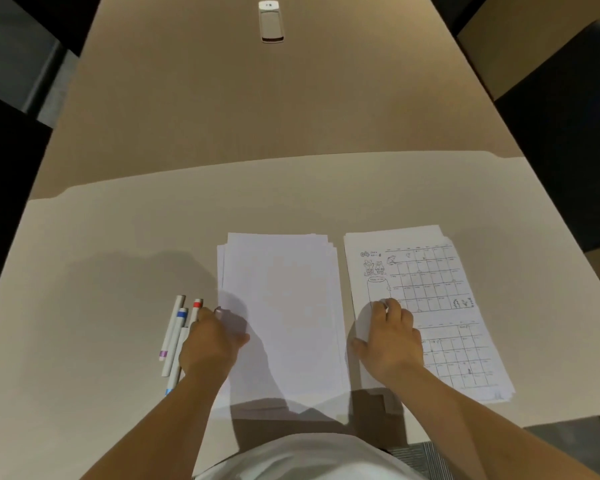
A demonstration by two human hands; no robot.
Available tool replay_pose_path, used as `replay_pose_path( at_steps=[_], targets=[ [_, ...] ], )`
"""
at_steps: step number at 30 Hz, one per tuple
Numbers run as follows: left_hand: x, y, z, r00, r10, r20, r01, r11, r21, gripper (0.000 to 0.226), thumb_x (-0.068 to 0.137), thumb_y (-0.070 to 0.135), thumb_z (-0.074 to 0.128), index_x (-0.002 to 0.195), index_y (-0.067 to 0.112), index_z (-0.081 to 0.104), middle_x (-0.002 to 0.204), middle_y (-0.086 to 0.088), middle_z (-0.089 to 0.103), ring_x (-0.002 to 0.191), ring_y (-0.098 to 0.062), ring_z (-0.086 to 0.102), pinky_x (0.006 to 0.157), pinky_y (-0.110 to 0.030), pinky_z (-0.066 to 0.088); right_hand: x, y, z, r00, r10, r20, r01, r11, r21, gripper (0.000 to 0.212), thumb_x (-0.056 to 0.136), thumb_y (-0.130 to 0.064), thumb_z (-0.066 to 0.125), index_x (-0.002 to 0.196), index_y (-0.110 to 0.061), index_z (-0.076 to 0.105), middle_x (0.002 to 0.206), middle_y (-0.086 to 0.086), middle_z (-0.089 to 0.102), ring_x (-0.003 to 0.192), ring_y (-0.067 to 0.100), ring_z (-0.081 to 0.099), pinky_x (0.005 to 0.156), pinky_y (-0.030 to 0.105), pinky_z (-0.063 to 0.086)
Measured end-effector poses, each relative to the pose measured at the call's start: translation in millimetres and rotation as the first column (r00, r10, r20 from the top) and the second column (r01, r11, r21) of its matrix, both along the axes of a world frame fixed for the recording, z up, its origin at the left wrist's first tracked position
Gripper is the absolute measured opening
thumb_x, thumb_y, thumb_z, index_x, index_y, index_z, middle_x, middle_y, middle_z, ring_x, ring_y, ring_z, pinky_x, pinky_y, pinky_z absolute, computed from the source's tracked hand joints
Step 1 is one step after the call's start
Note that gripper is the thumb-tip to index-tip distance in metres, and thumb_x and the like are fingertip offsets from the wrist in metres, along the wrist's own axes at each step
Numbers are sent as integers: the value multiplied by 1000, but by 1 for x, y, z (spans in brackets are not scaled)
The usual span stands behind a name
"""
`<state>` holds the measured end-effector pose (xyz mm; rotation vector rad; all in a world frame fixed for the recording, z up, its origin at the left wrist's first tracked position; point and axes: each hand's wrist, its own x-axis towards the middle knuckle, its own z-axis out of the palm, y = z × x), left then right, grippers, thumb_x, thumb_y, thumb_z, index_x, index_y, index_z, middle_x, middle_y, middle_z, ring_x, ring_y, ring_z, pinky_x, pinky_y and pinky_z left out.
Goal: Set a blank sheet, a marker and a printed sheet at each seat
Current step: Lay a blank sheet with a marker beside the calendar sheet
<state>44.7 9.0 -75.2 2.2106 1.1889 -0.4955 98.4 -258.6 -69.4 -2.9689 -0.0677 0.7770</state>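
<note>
Two stacks of paper are seen lying side by side near the table's [118, 237] near edge, long axes running from the near edge toward the far end. The stack of blank sheets [284, 306] is loosely squared, its edges slightly fanned. Just to its right, not quite touching, the stack of printed sheets [440, 292] is laid with its grid drawings facing up and its heading at the far end, skewed a little clockwise.

Left of the blank stack, three markers [177, 327] are lined up close together, roughly parallel to the paper, leaning slightly to the right at their far ends. A red cap [197, 303] is shown at the far end of one, a blue band on the middle one, a purple band at the near end of the leftmost.

The left hand [210, 344] is held palm down over the markers and the blank stack's left edge, fingers curled; whether a marker is gripped cannot be told. The right hand [388, 337] is laid on the printed stack's left side, fingers bent and the fingertips pressed onto the top sheet, thumb at the left edge.

The table is pale beige, joined to a browner table section [257, 109] beyond, where a small white device [271, 21] is left lying near the far end. Dark chairs [568, 116] are glimpsed along both sides.
</note>
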Motion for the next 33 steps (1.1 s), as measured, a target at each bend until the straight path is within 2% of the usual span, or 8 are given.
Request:
replay_pose_path(
  at_steps=[2, 8, 11, 13, 19, 26, 31, 33],
  targets=[
    [0, 0, 2, 999, 24, 26, -25, 1000, 19, 30, 90, 39, 60, 98, 12, 52, 83, -5, 63, 84, -30, 66, 74, -40, 55, -1, 0, -1, 999, -7, 33, 6, 1000, 28, 75, 89, -50, 55, 147, -16, 23, 150, 6, 25, 133, 26, 31, 103, 38, 41],
    [2, 0, 12, 1000, 19, -22, -19, 999, 30, 31, 85, 43, 63, 86, 13, 58, 75, -3, 61, 74, -26, 62, 70, -34, 51, 2, -6, 3, 999, -36, 37, 30, 987, 158, 50, 92, -30, 50, 139, -16, 40, 139, 2, 41, 125, 22, 39, 94, 31, 46],
    [1, 2, 17, 999, 28, -23, -28, 999, 19, 32, 87, 44, 64, 74, 14, 58, 70, -3, 60, 66, -22, 59, 68, -33, 52, 8, -12, 5, 993, -102, 57, 89, 977, 193, 31, 93, -21, 48, 122, -16, 57, 110, 0, 54, 105, 18, 50, 72, 26, 49],
    [-1, 2, 22, 1000, -4, -11, 5, 999, 34, 28, 90, 42, 61, 82, 14, 60, 72, -3, 61, 66, -21, 59, 66, -32, 49, 13, -17, 8, 992, -93, 85, 79, 985, 155, 22, 94, -22, 46, 105, -14, 64, 89, -2, 54, 84, 17, 56, 60, 27, 49],
    [-7, -2, 33, 998, -32, 49, 26, 994, 110, 25, 95, 32, 52, 97, 9, 62, 79, -5, 60, 75, -23, 58, 70, -32, 47, 18, -26, 19, 998, -53, 32, 49, 989, 138, 19, 95, -32, 54, 82, -19, 57, 74, -4, 60, 62, 11, 56, 49, 24, 44],
    [-13, -6, 44, 988, -41, 150, 23, 993, 118, 35, 99, 25, 46, 125, 8, 61, 105, -17, 67, 92, -33, 59, 75, -33, 41, 21, -37, 28, 984, -146, -100, 175, 895, 410, 42, 84, -43, 71, 64, -19, 42, 66, -8, 55, 62, 10, 52, 55, 24, 36],
    [-19, -10, 49, 966, 43, 257, -62, 996, 66, 25, 97, 20, 49, 86, 4, 65, 75, -10, 59, 81, -36, 60, 66, -31, 37, 22, -46, 35, 998, -42, -43, 57, 898, 437, 41, 94, -41, 57, 66, -16, 39, 56, -9, 41, 52, 5, 39, 53, 23, 34],
    [-25, -12, 55, 948, 93, 303, -100, 995, 8, 25, 97, 23, 50, 85, 6, 65, 77, -12, 62, 74, -32, 59, 61, -31, 38, 22, -47, 39, 1000, -3, -13, 8, 887, 462, 38, 95, -33, 56, 66, -18, 38, 56, -5, 42, 51, 9, 38, 52, 25, 34]
  ],
)
